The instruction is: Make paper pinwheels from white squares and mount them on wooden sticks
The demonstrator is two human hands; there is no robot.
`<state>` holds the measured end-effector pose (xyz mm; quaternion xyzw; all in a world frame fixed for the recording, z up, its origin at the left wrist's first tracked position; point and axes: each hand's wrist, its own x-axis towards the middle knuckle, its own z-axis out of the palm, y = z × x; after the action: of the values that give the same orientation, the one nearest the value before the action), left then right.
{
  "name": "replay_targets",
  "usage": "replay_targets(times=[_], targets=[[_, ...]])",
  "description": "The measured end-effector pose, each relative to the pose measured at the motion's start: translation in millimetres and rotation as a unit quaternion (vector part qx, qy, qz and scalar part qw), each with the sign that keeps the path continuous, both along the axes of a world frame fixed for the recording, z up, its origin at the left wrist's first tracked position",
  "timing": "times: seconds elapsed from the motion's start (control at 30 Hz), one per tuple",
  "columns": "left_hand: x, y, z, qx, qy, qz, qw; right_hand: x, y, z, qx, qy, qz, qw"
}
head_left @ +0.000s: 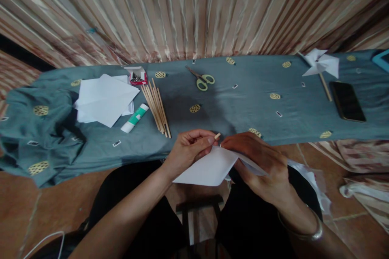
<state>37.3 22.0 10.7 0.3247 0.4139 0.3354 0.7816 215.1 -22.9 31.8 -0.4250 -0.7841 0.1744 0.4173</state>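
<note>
Over my lap, just off the table's front edge, I hold a white paper pinwheel (206,168) with folded vanes. My right hand (261,162) is closed on its right side, fingers above and thumb below. A pale wooden stick (217,136) is pinched in my left hand (194,143), and only its short end shows past the thumb. Between the two hands a small metallic glint sits at the paper's top edge. Much of the paper's right part and the rest of the stick are hidden.
On the blue-green tablecloth (243,109) lie white paper sheets (105,99), a red pin box (138,76), a glue stick (135,118), several wooden sticks (156,107) and scissors (201,79). Farther right are another pinwheel (322,64) and a phone (347,101). A curtain (182,12) hangs behind.
</note>
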Motion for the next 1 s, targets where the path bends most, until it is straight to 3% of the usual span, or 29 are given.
replay_targets(times=[0.17,0.53,1.0], targets=[[2.5,-2.3,-1.6,0.025,0.019,0.010,0.999,-0.9,0.7,0.3,0.001,-0.001,0.001,1.000],[-2.0,-0.1,-0.6,0.189,0.060,0.003,0.980,2.0,-0.1,-2.6,-0.007,-0.010,-0.015,1.000],[-5.1,0.8,-0.1,0.211,0.076,-0.004,0.974,0.7,-0.2,0.1,-0.005,-0.015,-0.006,1.000]])
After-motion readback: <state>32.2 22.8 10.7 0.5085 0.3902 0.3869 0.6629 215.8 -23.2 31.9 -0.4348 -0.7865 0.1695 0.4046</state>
